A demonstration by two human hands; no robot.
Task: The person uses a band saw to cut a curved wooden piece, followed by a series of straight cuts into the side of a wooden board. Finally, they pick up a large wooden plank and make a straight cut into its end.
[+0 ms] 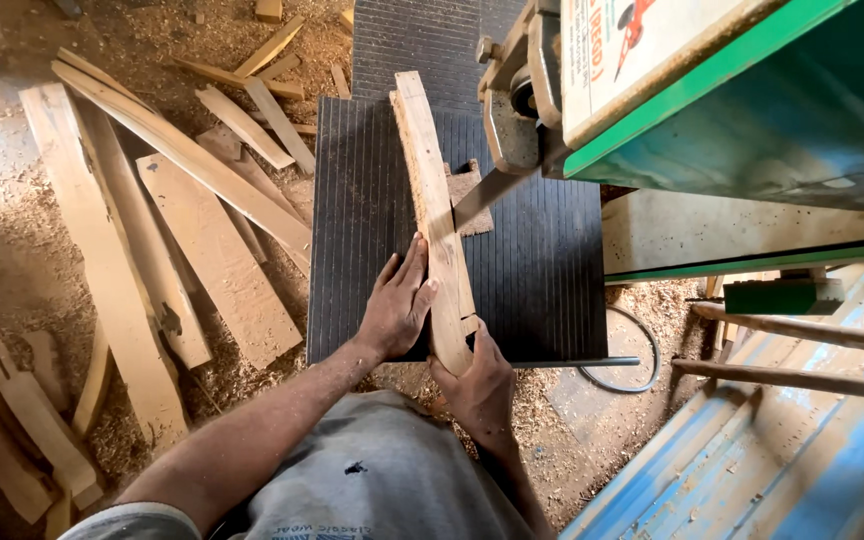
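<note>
Right hand hides the curved wood piece's near end.

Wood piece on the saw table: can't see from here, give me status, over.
Left hand flat against curved wood piece, left side. Right hand grips its near end. Piece lies on ribbed black table, blade at its right edge. Small offcut beside blade.

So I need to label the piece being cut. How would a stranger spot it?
Find the black ribbed saw table beside the green machine. On it lies one long, slightly curved wooden strip, held by both hands. The other boards lie on the sawdust floor.
</note>
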